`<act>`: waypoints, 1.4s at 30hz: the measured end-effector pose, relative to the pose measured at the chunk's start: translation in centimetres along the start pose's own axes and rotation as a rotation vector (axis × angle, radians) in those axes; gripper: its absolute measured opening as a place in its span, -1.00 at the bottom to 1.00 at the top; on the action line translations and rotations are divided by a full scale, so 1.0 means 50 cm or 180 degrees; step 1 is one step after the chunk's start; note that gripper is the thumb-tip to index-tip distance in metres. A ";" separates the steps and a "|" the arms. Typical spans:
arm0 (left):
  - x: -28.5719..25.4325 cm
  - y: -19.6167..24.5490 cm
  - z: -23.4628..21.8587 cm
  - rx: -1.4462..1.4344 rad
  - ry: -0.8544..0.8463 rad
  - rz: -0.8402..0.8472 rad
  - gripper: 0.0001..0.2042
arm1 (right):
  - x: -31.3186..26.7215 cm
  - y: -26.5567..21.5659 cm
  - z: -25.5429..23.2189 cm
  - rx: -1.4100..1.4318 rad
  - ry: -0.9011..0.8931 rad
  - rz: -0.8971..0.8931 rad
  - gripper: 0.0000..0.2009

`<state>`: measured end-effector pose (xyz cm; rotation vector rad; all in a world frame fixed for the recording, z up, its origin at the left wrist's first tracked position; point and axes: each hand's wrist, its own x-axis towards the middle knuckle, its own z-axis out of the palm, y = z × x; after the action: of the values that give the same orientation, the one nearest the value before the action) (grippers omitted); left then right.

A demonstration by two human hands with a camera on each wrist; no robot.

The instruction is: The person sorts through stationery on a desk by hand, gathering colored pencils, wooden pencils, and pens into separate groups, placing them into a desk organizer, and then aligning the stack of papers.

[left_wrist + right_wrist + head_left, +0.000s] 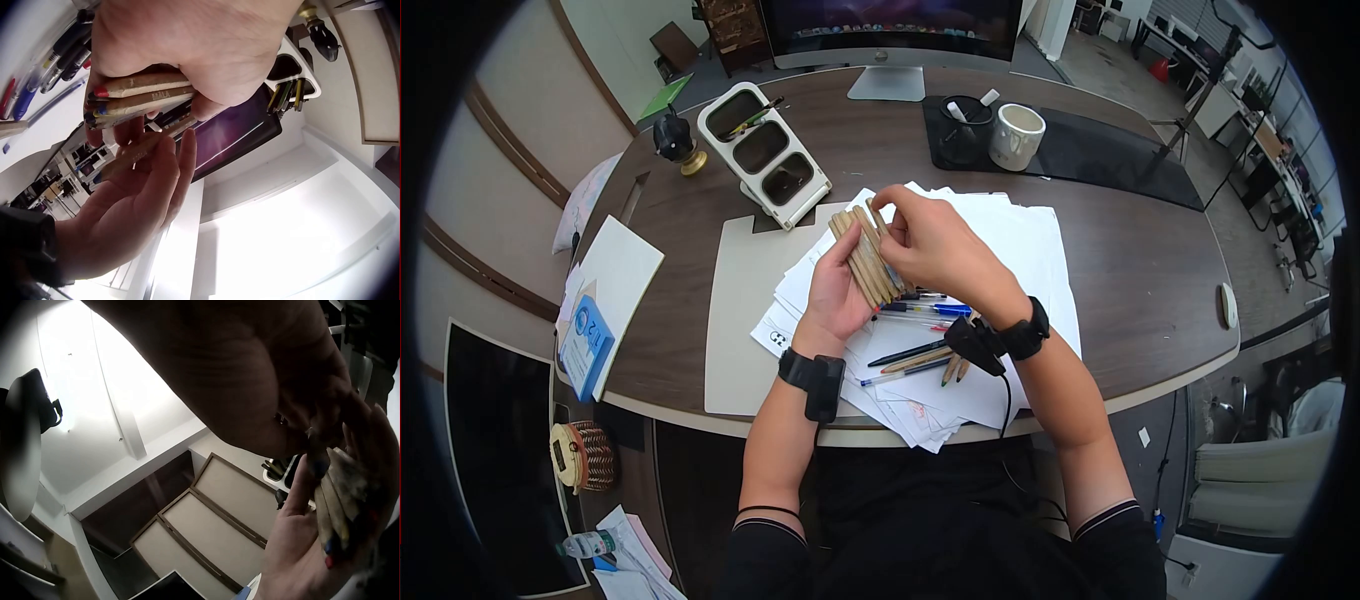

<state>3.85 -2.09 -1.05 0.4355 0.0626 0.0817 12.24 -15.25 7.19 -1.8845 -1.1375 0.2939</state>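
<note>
My left hand (836,290) grips a bundle of wooden colored pencils (862,262) above the papers, thumb across them. In the left wrist view the bundle (150,94) shows red and blue tips under the left palm (187,37). The right hand (945,250) pinches one pencil at the bundle's right side; this pencil (134,153) lies between the thumb and fingers of the right hand (131,219). Seen from the right wrist, the held pencils (334,509) lie across the left hand (294,550). Pens (915,318) and more pencils (918,360) rest on the papers below.
A white three-slot organizer (765,150) with a few pencils stands at the back left. Behind the papers (1020,250) are a white mug (1017,137) and a black mesh cup (965,125). The monitor (890,30) stands at the rear, a mouse (1228,306) far right.
</note>
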 end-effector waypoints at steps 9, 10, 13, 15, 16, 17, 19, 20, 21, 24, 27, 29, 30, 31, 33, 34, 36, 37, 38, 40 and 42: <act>-0.006 0.001 0.012 -0.0102 -0.0119 -0.0007 -0.59 | 0.015 0.017 0.029 -0.0466 0.0160 -0.0319 -0.62; -0.007 0.001 0.016 -0.0058 -0.0058 0.0014 -0.59 | 0.016 0.017 0.031 -0.0480 0.0155 -0.0329 -0.62; -0.002 0.003 -0.005 -0.0227 -0.0410 -0.0026 -0.59 | 0.016 0.005 0.029 -0.0728 0.0042 -0.0212 -0.70; -0.002 0.002 -0.005 -0.0212 -0.0328 -0.0035 -0.59 | 0.016 0.006 0.031 -0.0725 0.0020 -0.0222 -0.69; -0.002 0.002 -0.005 -0.0205 -0.0289 -0.0034 -0.58 | 0.017 0.007 0.032 -0.0726 0.0005 -0.0232 -0.69; -0.001 0.003 -0.005 -0.0200 -0.0240 -0.0019 -0.58 | 0.017 0.009 0.033 -0.0705 0.0064 -0.0286 -0.69; 0.000 0.003 -0.003 -0.0191 -0.0135 0.0010 -0.58 | 0.014 0.012 0.033 -0.0659 0.0176 -0.0394 -0.69; 0.000 0.005 0.002 -0.0222 -0.0177 -0.0035 -0.57 | 0.012 0.010 0.026 -0.0462 0.0207 -0.0318 -0.70; -0.002 0.006 0.009 -0.0257 -0.0214 -0.0082 -0.55 | 0.009 0.003 0.013 -0.0264 0.0233 -0.0237 -0.70; -0.003 0.011 0.001 -0.0297 -0.0175 -0.0175 -0.46 | -0.019 -0.004 -0.021 0.0849 0.0209 0.0364 -0.73; -0.003 0.010 0.004 -0.0374 -0.0205 -0.0087 -0.39 | -0.060 -0.003 -0.067 -0.0533 -0.0180 0.0432 -0.80; -0.005 0.011 0.004 -0.0392 -0.0188 -0.0059 -0.40 | -0.095 0.015 -0.072 -0.0858 -0.0757 0.0664 -0.81; -0.005 0.012 0.006 -0.0389 -0.0185 -0.0059 -0.40 | -0.111 0.032 -0.065 -0.0987 -0.0988 0.0691 -0.80; -0.005 0.012 0.005 -0.0404 -0.0168 -0.0055 -0.40 | -0.127 0.050 -0.059 -0.1058 -0.1106 0.0692 -0.79; -0.006 0.011 0.007 -0.0331 -0.0103 -0.0035 -0.41 | -0.149 0.084 -0.045 -0.1129 -0.1225 0.0683 -0.77; -0.006 0.010 0.008 -0.0294 -0.0072 -0.0022 -0.41 | -0.156 0.097 -0.038 -0.1133 -0.1241 0.0672 -0.76; -0.005 0.009 0.008 -0.0294 -0.0078 -0.0029 -0.41 | -0.161 0.105 -0.033 -0.1132 -0.1209 0.0764 -0.74; -0.005 0.009 0.008 -0.0288 -0.0083 -0.0029 -0.41 | -0.159 0.100 -0.029 -0.1127 -0.1160 0.0870 -0.73; -0.005 0.010 0.007 -0.0272 -0.0089 -0.0034 -0.41 | -0.158 0.097 -0.027 -0.1121 -0.1111 0.0979 -0.73; -0.005 0.010 0.007 -0.0246 -0.0104 -0.0039 -0.41 | -0.163 0.100 -0.025 -0.1087 -0.0927 0.0950 -0.73; -0.006 0.010 0.010 -0.0230 -0.0078 -0.0046 -0.41 | -0.165 0.098 -0.024 -0.1025 -0.0817 0.0991 -0.71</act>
<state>3.56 -1.85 -0.39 0.3637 0.0386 0.0642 11.29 -23.48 2.17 -2.3672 -1.1045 0.5675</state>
